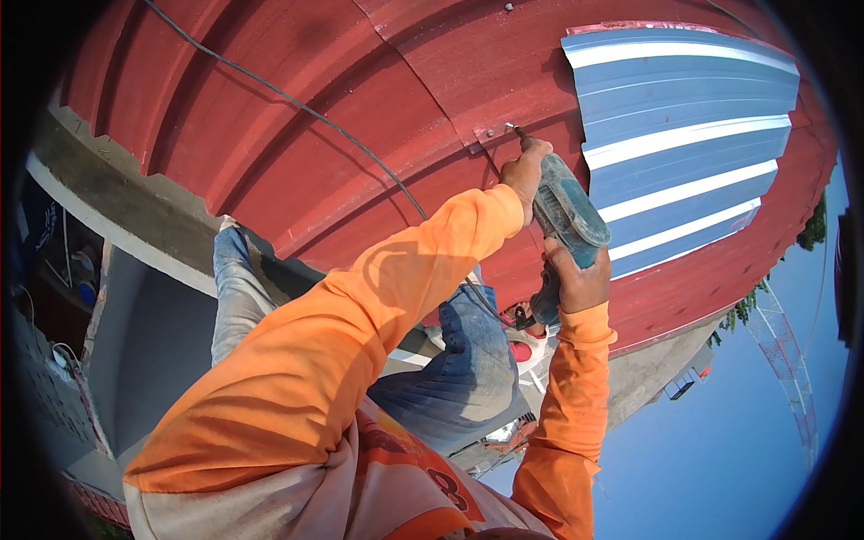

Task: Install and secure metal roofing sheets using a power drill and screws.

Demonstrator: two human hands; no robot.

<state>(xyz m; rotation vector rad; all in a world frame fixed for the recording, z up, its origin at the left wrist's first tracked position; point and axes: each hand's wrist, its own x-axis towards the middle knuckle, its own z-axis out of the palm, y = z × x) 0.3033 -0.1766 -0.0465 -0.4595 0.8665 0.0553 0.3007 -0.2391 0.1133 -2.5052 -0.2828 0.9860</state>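
A dusty green power drill is held in both my hands over the red ribbed metal roof. My left hand is closed around its front end. My right hand grips the black rear handle, fingers wrapped round it. The narrow dark tip reaches a small light fastener on a roof rib; whether they touch I cannot tell. Another small fastener sits beside it, near a sheet seam. From the handle a dark cord runs toward my left forearm.
Right of the drill lies a blue-grey ribbed sheet on the roof. A dark cable crosses the red sheets. My legs in jeans are at the roof's lower edge, above a concrete gutter with a drop beyond. A lattice tower stands at right.
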